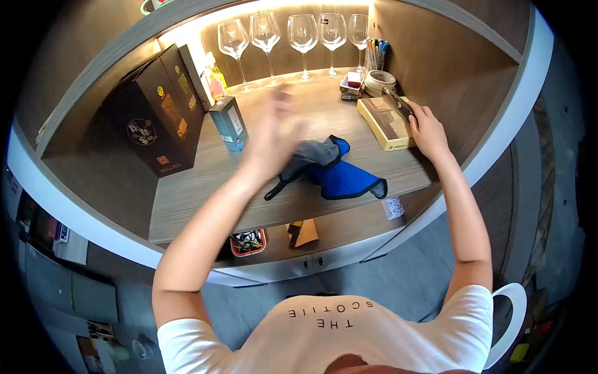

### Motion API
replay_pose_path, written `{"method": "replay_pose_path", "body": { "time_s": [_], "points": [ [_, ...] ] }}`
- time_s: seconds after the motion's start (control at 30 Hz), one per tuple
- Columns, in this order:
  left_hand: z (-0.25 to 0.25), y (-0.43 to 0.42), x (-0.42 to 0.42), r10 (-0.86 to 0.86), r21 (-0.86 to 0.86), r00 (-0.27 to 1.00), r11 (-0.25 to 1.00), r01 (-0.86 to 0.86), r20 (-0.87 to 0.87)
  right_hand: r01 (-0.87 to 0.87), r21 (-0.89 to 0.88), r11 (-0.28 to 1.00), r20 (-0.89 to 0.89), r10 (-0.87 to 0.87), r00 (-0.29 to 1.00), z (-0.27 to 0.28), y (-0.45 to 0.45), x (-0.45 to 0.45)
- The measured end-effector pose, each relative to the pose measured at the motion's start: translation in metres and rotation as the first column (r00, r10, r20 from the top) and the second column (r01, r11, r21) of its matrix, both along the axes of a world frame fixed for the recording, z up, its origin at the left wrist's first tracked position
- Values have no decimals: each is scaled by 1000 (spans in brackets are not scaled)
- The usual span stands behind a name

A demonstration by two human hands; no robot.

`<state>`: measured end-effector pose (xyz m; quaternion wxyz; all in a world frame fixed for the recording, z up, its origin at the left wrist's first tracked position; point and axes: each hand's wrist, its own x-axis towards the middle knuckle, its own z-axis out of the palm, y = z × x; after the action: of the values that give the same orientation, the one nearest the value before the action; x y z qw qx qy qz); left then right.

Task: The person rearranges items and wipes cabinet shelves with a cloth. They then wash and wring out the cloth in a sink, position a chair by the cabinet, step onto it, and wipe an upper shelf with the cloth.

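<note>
Dark hand tool (398, 103), exact type unclear, held in right hand (428, 129) at the tan box (385, 129), partly hiding it. Left hand (271, 140) motion-blurred, spread, near blue-grey cloth (346, 179).

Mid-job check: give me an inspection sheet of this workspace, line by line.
Surface: wood-grain shelf, lit at the back.
Job's things: dark tool at the tan box; blue-and-grey cloth item lying crumpled.
Clutter: five wine glasses, pens, teal carton, dark boxes.
Grip: left hand blurred, open, contact with the cloth item unclear; right hand closed on the dark tool.
Cables: nothing seen on the shelf; tangled strands in the red-rimmed tray below may be cables.
Surroundings: lower shelf, grey floor.
</note>
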<state>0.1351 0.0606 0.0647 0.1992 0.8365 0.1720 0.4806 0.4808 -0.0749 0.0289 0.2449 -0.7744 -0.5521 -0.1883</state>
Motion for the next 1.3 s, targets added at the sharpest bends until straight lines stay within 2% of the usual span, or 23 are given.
{"method": "replay_pose_path", "body": {
  "time_s": [0.03, 0.07, 0.13, 0.2, 0.23, 0.27, 0.3, 0.43, 0.5, 0.6, 0.7, 0.73, 0.8, 0.83, 0.87, 0.9, 0.97, 1.0, 1.07, 1.13, 1.2, 1.27, 1.3],
  "points": [
    [1, -13, 26, -236, -425, 971, 876, 227, 32, 30, 72, 997, -12, -30, 999, 0, 1, 1],
    [3, -26, 52, -425, -747, 890, 537, 393, 163, 59, 145, 988, -26, -55, 998, 0, 1, 3],
    [-12, -28, 119, -318, -948, 917, 127, 291, 239, 34, 191, 981, -31, -28, 999, -3, -3, 1],
    [-29, -17, 164, -398, -950, 864, -81, 302, 308, -24, 275, 961, 27, 17, 999, -14, -4, 3],
    [-27, -19, 173, -397, -949, 864, -74, 306, 310, -46, 305, 951, 91, 19, 996, -18, -5, 2],
    [-26, -21, 181, -294, -963, 918, -64, 261, 268, -61, 333, 941, 139, 14, 990, -22, -6, 2],
    [-26, -23, 187, -186, -975, 958, -62, 212, 220, -78, 392, 917, 78, 51, 996, -21, -8, 1],
    [-32, -23, 202, -184, -976, 960, 20, 219, 211, -16, 537, 844, -138, 107, 985, -18, -11, 4],
    [-33, -27, 212, -318, -958, 926, 130, 254, 203, -21, 542, 840, -140, 115, 984, -17, -15, 7],
    [-36, -37, 218, -247, -934, 921, 113, 338, 303, -70, 560, 825, -177, 201, 963, -11, -19, 0],
    [-18, -63, 165, -294, -883, 885, 200, 425, 360, -182, 560, 808, -111, 291, 950, 8, -40, -30],
    [-13, -68, 138, -376, -839, 823, 177, 514, 425, -211, 546, 811, -95, 310, 946, 17, -49, -42],
    [-1, -84, 76, -344, -836, 825, 167, 523, 448, -310, 571, 760, -172, 480, 860, 34, -66, -76],
    [8, -94, 38, -366, -814, 797, 153, 560, 480, -380, 538, 753, -114, 512, 852, 43, -74, -97],
    [14, -102, 2, -343, -832, 846, 242, 500, 408, -441, 502, 744, -62, 539, 840, 51, -80, -117],
    [7, -107, -26, -231, -837, 850, 182, 516, 473, -511, 454, 730, -20, 581, 813, 60, -81, -137],
    [-23, -108, -90, -24, -846, 881, 269, 461, 472, -633, 371, 679, 71, 659, 749, 66, -76, -172],
    [-12, -120, -122, 5, -848, 883, 279, 450, 470, -688, 322, 650, 100, 699, 708, 69, -69, -186],
    [-7, -133, -176, 168, -891, 903, 311, 331, 395, -792, 292, 537, 143, 794, 591, 71, -46, -211],
    [-23, -126, -224, 377, -926, 876, 337, 172, 300, -826, 274, 493, 117, 835, 537, 71, -20, -231],
    [-25, -114, -250, 492, -939, 826, 323, 119, 274, -860, 250, 444, 90, 874, 477, 69, 4, -250],
    [-38, -90, -277, 507, -956, 836, 285, 67, 209, -893, 230, 388, 24, 915, 404, 65, 26, -268],
    [-42, -81, -282, 539, -942, 802, 324, 85, 258, -904, 219, 368, 48, 921, 387, 62, 38, -275]
  ]
}}
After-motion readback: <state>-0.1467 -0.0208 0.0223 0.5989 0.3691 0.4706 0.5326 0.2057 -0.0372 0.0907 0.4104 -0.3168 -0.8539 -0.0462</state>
